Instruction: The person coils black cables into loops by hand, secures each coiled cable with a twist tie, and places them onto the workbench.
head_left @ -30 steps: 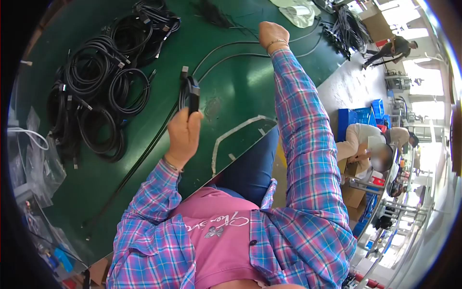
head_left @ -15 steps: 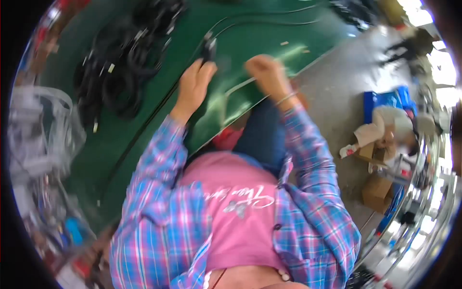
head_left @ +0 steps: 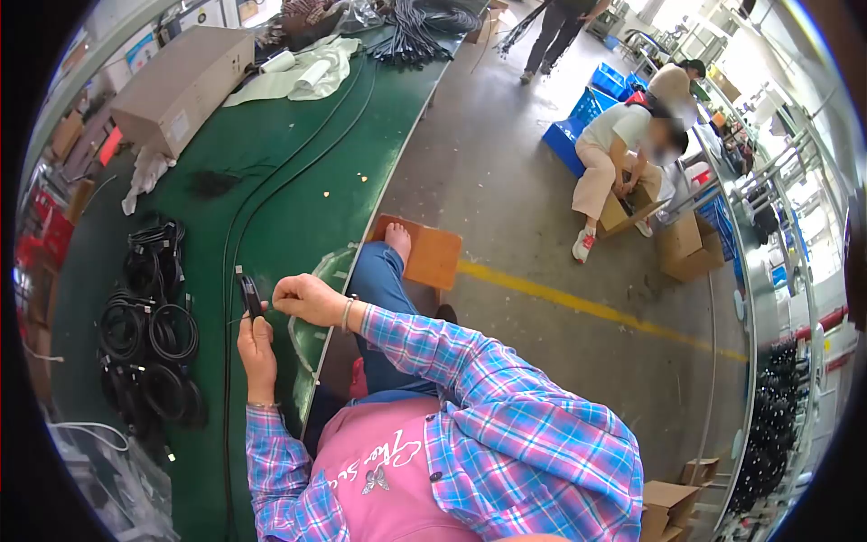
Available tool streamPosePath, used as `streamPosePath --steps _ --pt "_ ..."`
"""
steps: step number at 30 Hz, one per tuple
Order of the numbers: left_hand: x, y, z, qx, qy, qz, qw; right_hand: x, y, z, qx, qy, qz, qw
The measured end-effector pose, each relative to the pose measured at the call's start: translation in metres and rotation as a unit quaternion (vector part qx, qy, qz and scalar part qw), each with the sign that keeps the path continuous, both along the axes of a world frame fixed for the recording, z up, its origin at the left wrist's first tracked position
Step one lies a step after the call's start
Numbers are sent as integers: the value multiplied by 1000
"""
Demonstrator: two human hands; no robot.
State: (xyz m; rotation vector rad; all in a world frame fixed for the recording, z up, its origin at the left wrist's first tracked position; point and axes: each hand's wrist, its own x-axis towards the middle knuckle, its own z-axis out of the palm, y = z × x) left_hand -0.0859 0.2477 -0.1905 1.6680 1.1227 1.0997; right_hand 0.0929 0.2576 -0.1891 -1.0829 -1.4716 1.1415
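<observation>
My left hand (head_left: 257, 359) is closed around a coiled black cable (head_left: 250, 294), its pale connector end pointing away from me above the green table. Just right of the coil, my right hand (head_left: 309, 300) has its fingers curled and pinched together. Whatever lies between those fingertips is too small to make out. Two long black cables (head_left: 237, 212) run along the table beside the coil and pass under or beside my left hand. To the left lie several coiled black cables (head_left: 149, 325) in a pile, some with light connector ends.
A cardboard box (head_left: 185, 86) and white cloth (head_left: 307, 77) lie at the table's far end, near a large cable bundle (head_left: 415, 32). Clear plastic bags (head_left: 117, 479) are at lower left. A wooden stool (head_left: 433, 257) stands beside the table. Co-workers sit at right among cartons (head_left: 688, 246).
My view has swung, showing more of the floor and the table's far end. My right hand, apart from my left half a second ago, is now close beside the cable coil.
</observation>
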Motion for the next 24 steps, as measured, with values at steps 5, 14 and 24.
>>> streamPosePath --steps 5,14,24 --pt "4 5 3 22 14 16 1000 1 -8 6 118 -127 -59 983" --pt "12 18 -2 199 319 -18 926 2 -9 24 235 -355 -121 897" --pt "29 24 -3 223 282 -59 931 6 -8 18 233 -306 -99 918"
